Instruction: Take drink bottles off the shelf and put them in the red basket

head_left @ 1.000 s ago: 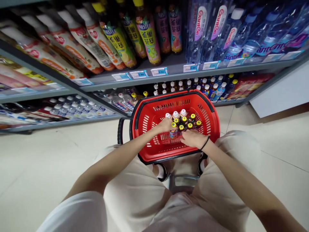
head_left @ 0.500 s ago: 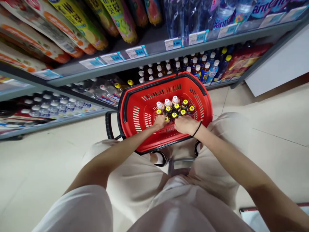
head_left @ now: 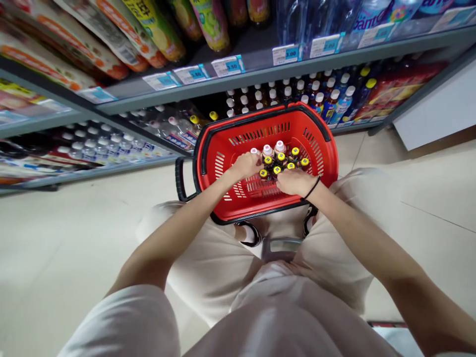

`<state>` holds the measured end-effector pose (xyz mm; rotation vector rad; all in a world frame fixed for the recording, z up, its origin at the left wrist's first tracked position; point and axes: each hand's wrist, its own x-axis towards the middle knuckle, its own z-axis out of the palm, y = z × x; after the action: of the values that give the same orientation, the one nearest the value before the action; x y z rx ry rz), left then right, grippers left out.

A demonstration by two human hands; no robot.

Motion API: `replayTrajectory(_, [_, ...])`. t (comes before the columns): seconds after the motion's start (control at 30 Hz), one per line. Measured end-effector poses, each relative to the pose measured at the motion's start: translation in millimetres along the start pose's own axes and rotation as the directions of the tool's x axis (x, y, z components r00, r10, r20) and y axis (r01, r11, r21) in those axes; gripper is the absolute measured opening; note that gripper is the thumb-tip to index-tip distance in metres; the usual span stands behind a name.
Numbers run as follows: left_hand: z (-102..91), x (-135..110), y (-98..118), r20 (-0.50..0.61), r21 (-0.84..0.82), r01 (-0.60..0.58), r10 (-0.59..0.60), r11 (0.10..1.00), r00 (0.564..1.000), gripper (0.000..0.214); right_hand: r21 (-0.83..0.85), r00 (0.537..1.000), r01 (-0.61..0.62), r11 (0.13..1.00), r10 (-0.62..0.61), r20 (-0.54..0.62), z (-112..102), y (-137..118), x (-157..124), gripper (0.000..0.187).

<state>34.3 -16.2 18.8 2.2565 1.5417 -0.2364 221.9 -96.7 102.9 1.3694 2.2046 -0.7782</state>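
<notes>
**Red slotted plastic, both hands among the caps**

Red plastic formed the basket, an oval tub with slotted walls and a black rim, standing on glossy pale floor tiles below a grey metal shelf. Inside it, small bottles stood upright in a tight cluster, their round caps yellow or pink. The left hand lay curled over the cluster's left edge, touching a pink cap. The right hand, with a thin black band at the wrist, rested against the nearest yellow caps. Both hands looked loosely bent, but whether either truly gripped a bottle could not be told.
</notes>
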Motion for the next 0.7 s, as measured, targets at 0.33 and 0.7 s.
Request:
replayTrajectory(0.33, [-114.5, -216, -58, -0.344, -0.281, 0.310, -0.397, 0.908, 0.851, 0.040, 0.000, 0.991, -0.024, 1.000, 0.024, -0.129, -9, 31, -20, 0.048])
replayTrajectory(0.7, [-96.0, -373, -88, -0.280, -0.062, 0.808, -0.787, 0.586, 0.550, 0.063, -0.086, 0.941, -0.284, 0.955, 0.261, -0.216, -37, 55, -80, 0.046])
